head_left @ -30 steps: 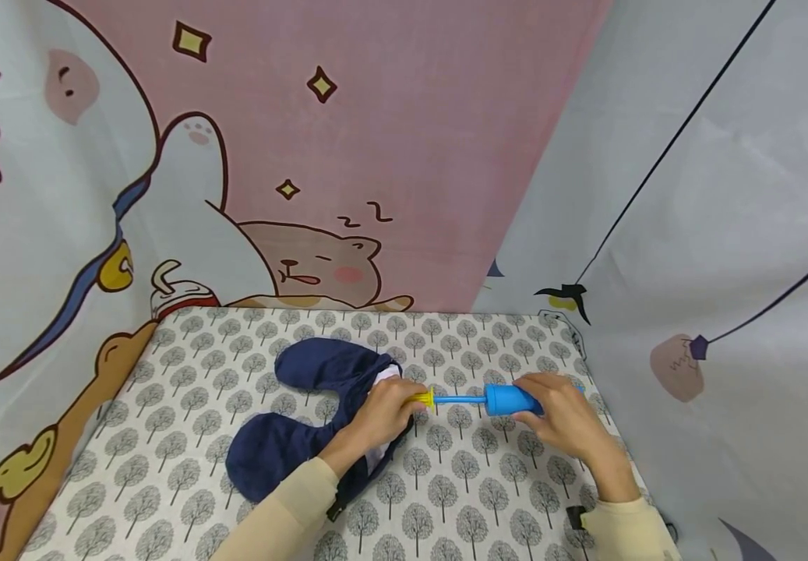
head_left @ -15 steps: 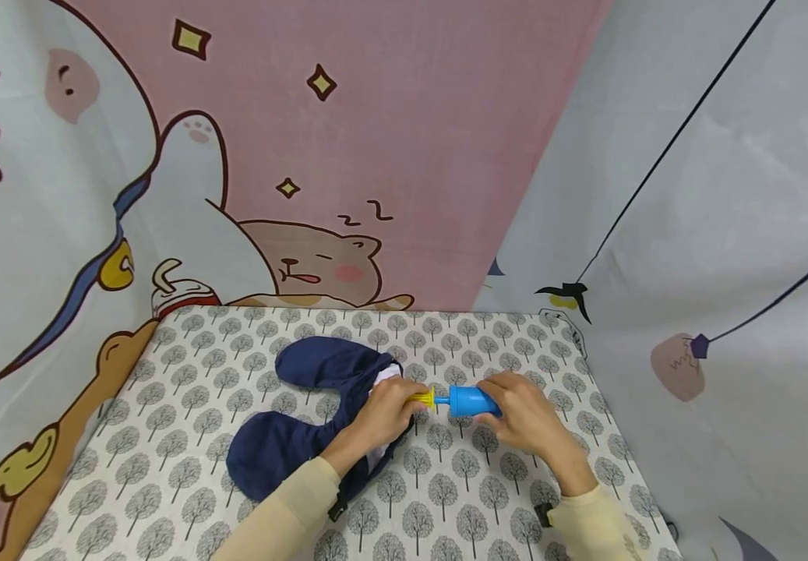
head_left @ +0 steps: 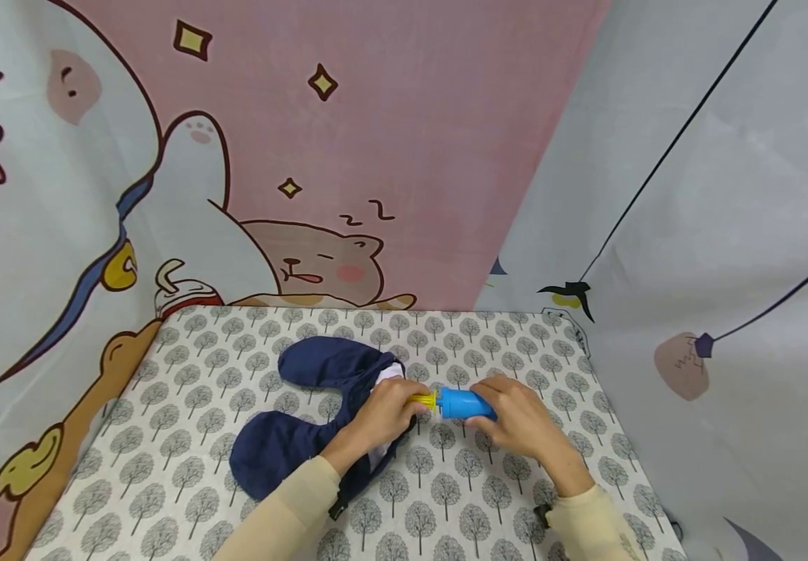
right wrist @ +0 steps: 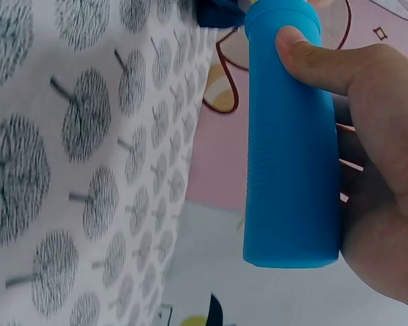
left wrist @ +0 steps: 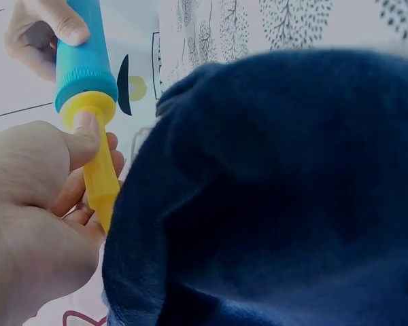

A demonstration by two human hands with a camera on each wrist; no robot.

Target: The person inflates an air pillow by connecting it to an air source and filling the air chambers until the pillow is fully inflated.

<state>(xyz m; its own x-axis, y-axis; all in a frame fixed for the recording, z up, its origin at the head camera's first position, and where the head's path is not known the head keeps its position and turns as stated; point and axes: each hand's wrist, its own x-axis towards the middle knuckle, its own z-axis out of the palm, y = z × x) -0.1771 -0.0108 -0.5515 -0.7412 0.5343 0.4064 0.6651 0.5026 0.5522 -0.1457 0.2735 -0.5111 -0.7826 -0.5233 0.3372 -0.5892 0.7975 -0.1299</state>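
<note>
My left hand (head_left: 384, 411) grips the yellow nozzle end (left wrist: 100, 170) of a hand air pump, thumb along one side. The nozzle's tip meets the edge of a navy U-shaped neck pillow (head_left: 270, 456), where the contact point is hidden. Around the pump's blue barrel (right wrist: 289, 156) curl the fingers of my right hand (head_left: 519, 417), thumb near its ribbed end. Barrel and yellow collar sit nearly together, with only a short bit of rod between them. A pale patch (head_left: 389, 372) shows at the pillow's curved side beside my left hand.
A white cloth with grey trees (head_left: 186, 436) covers the table under the pillow. Behind it hangs a pink cartoon-print curtain (head_left: 432, 156), and a grey-white one (head_left: 740, 195) closes off the right side. A dark strap end (head_left: 336, 510) pokes out below the pillow.
My right hand has pushed the blue barrel leftward along its rod, up close to the yellow end. The left hand and the pillow have stayed in place.
</note>
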